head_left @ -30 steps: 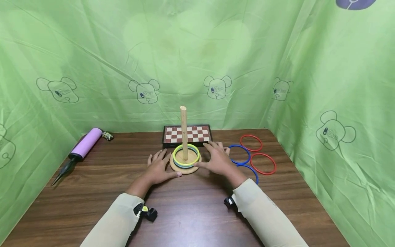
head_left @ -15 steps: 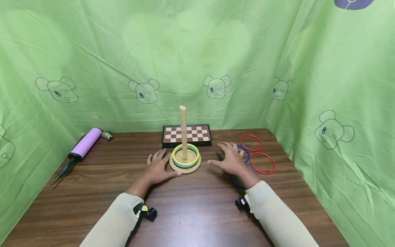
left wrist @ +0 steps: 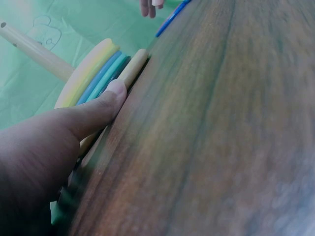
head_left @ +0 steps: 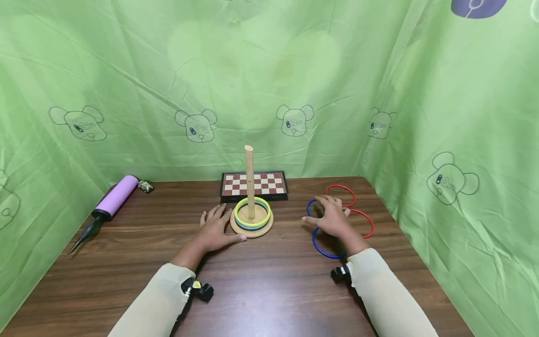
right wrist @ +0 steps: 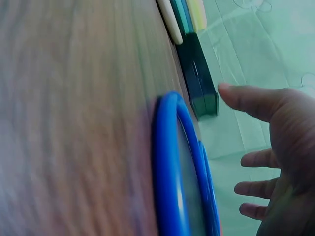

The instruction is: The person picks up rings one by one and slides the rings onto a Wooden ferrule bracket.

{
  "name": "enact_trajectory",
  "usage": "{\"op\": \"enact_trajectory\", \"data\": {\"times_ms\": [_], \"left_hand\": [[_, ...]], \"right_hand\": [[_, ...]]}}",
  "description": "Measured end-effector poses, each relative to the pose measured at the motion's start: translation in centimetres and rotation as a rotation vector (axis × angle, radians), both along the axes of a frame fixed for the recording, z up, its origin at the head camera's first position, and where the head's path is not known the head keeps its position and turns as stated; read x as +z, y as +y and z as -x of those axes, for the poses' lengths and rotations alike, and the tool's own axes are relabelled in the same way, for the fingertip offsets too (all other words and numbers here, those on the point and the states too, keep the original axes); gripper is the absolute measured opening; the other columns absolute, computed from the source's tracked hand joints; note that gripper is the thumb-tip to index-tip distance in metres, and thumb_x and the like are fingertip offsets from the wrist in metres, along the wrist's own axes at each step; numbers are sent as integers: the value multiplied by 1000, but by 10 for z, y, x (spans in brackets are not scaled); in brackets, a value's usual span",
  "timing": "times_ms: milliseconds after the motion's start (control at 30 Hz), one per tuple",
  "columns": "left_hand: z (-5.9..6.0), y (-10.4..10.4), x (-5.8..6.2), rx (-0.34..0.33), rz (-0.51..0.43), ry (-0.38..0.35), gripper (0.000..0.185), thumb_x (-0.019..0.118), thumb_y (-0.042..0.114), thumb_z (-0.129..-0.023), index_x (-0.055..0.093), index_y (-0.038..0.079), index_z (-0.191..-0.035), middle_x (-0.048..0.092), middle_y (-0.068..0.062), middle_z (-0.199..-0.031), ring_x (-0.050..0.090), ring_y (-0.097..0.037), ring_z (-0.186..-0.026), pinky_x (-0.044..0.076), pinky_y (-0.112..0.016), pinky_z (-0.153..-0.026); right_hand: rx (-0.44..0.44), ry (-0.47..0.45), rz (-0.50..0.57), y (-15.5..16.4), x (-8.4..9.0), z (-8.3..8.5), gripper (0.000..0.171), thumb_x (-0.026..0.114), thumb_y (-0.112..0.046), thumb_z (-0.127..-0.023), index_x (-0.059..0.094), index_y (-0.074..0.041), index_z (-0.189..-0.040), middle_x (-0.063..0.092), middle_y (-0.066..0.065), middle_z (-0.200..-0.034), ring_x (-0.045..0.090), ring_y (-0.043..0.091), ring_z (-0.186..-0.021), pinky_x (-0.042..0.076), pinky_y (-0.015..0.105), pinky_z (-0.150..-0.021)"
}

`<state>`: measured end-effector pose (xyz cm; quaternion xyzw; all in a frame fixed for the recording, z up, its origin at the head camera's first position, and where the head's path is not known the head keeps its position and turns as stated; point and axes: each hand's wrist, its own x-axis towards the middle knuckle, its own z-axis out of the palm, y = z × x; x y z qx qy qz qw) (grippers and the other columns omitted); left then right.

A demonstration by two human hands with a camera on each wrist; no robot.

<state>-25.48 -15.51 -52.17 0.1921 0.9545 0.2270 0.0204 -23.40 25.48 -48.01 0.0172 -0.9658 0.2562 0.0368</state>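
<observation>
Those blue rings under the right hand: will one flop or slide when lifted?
The near blue ring keeps a clean circle lying flat on the table, so it is probably stiff. Its thin band suggests it is light. It looks glossy in the right wrist view, so it may slide under the right hand.

I see the ring-toss post (head_left: pixel 249 180) at the table's (head_left: pixel 261 290) centre, a chessboard (head_left: pixel 254 184) behind it. My left hand (head_left: pixel 216 229) rests left of its base, my right hand (head_left: pixel 330 219) over loose rings (head_left: pixel 324 243) to the right. An air pump (head_left: pixel 109 202) lies far left.
</observation>
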Motion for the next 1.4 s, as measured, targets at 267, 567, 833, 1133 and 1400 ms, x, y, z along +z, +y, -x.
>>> {"op": "enact_trajectory", "data": {"times_ms": [267,567,833,1133,1400], "left_hand": [[-1,-1,2,3,28,9,118,75,82,-85,43,3,-167,27,-27,-179,20,-51,-167,8,-82,-128],[-1,-2,0,11,39,10,119,74,83,-84,43,4,-167,27,-26,-179,21,-51,-167,9,-82,-128],[2,-1,-1,3,44,9,120,73,85,-85,42,3,-167,27,-26,-179,21,-51,-166,9,-83,-127],[2,-1,-1,5,37,11,119,73,84,-85,42,4,-168,27,-26,-179,21,-52,-166,8,-83,-127],[1,-1,-2,4,37,17,119,73,84,-85,43,4,-167,27,-26,-179,22,-51,-166,8,-82,-127]], "right_hand": [[-66,8,-24,14,-7,3,99,86,-59,-88,48,-9,-164,39,27,-171,28,54,-154,18,82,-109],[-156,11,-59,15,-12,4,99,85,-66,-86,53,-8,-159,44,29,-162,32,53,-147,14,83,-110],[-188,-23,-74,14,-12,1,100,86,-68,-83,56,-7,-156,47,30,-155,34,52,-141,15,81,-107],[-210,-50,-86,13,-12,2,103,88,-66,-82,53,-5,-158,49,35,-146,34,53,-139,17,82,-108],[-201,-24,-76,13,-15,3,92,89,-62,-84,60,-3,-149,54,31,-137,38,49,-131,21,76,-105]]}}
